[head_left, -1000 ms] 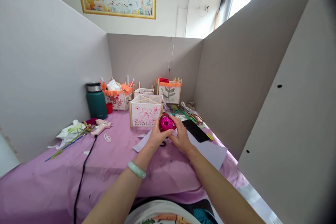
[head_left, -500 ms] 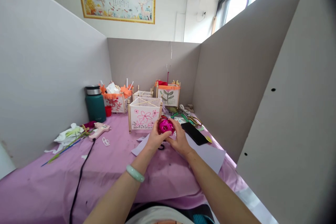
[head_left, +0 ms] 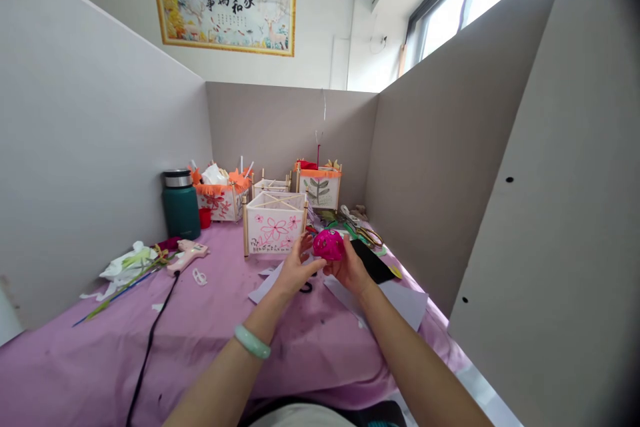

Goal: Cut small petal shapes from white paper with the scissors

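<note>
A bright magenta ball (head_left: 329, 244) with an openwork, bumpy surface is held up over the table, just right of a white box-shaped lantern frame. My right hand (head_left: 353, 269) grips the ball from its right and lower side. To the left of the ball is my left hand (head_left: 296, 269), its fingers spread and curved; its thumb points at the ball's lower edge, and I cannot tell whether it touches. The lantern frame (head_left: 275, 228) has wooden corner sticks and pink flowers drawn on its front panel. White paper (head_left: 406, 305) lies beneath my hands and to the right.
A black phone-like slab (head_left: 371, 260) and scissors (head_left: 369, 236) lie at right. Further back stand a decorated box (head_left: 320, 191) and an orange-fringed box (head_left: 227, 204). At left are a green bottle (head_left: 181, 208) and a pink glue gun (head_left: 189, 255) with a black cord.
The ball has shifted slightly right and turned, showing a more closed side. My left hand has opened away from it, while my right hand keeps hold. The view has tilted a little upward.
</note>
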Tool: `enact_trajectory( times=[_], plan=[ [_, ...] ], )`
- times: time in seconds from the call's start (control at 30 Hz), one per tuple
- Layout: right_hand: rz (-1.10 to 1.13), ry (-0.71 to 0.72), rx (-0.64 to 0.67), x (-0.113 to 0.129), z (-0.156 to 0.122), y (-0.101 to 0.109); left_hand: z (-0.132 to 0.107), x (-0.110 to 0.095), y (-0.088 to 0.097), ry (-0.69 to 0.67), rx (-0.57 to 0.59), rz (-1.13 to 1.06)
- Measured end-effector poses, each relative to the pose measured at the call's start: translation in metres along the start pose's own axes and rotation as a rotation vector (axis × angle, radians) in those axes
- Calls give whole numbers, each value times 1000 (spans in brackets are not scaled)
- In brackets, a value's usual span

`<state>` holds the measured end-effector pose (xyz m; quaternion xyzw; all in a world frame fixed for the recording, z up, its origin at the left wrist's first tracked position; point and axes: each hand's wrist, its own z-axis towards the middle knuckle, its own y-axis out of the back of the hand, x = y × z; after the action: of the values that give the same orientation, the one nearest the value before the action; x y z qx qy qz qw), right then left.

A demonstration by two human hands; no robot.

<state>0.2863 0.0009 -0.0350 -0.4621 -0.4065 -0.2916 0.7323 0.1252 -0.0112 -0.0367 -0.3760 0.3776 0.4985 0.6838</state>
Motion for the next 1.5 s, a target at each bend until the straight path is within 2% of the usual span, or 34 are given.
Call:
enact_trajectory(
  times=[0.13,0.33,0.43,0.53,0.63,0.73,0.77,0.83,0.9,1.0,1.23,1.5],
  plan=[
    [44,-150,43,2,-3,1,1,-5,-1,-10,85,-5],
    [-9,-267,131,4,-8,0,0,-18,5,16,235,-3],
    [-115,-267,129,3,-9,-3,-5,-24,7,95,303,-19],
    [-287,-254,80,0,-7,-2,-9,-27,7,207,265,-55],
    [-526,-160,-71,-2,-4,2,-8,-25,8,229,137,-112],
    [-792,124,-254,-2,-3,6,-6,-23,11,283,46,-156],
    [-842,231,-265,-2,-4,7,-5,-23,13,309,25,-169],
    [-875,402,-207,-3,-5,6,-4,-22,14,347,-13,-182],
    [-880,482,-108,-4,-6,4,-4,-21,15,365,-33,-177],
    [-923,499,-44,-5,-8,0,-5,-21,14,393,-30,-155],
    [-926,444,-105,-4,-8,-2,-7,-26,12,527,51,-176],
    [-1003,462,-21,-6,-10,-1,-3,-25,12,542,13,-122]
  ],
)
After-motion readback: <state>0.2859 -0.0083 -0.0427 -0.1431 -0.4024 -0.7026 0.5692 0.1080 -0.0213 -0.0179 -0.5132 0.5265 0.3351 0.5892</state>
